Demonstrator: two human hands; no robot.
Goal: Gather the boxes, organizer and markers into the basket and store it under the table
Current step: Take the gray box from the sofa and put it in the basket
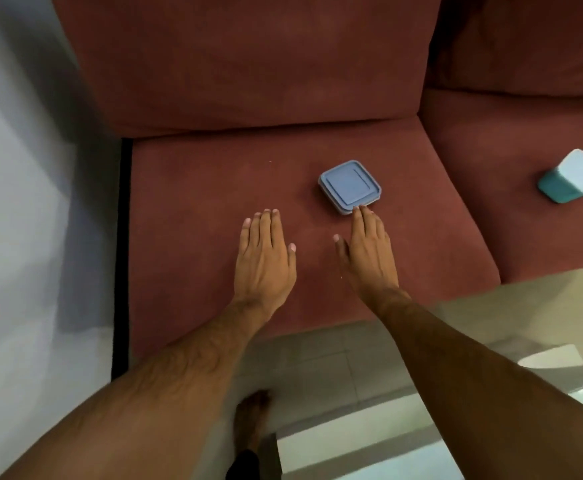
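A flat square blue box (pixel 349 186) with a lid lies on the left seat cushion of a red sofa (pixel 213 188). My right hand (pixel 368 252) reaches over the cushion, palm down, its fingertips touching the box's near edge. To the left of it, my left hand (pixel 265 259) hovers flat and holds nothing. A teal and white box (pixel 572 177) lies tipped on its side on the right seat cushion, far from both hands. No basket, organizer or markers are in view.
A pale wall (pixel 23 202) borders the sofa on the left. Tiled floor (pixel 317 368) lies in front, with my bare foot (pixel 252 420) on it. A glass table top (pixel 404 455) fills the lower right corner.
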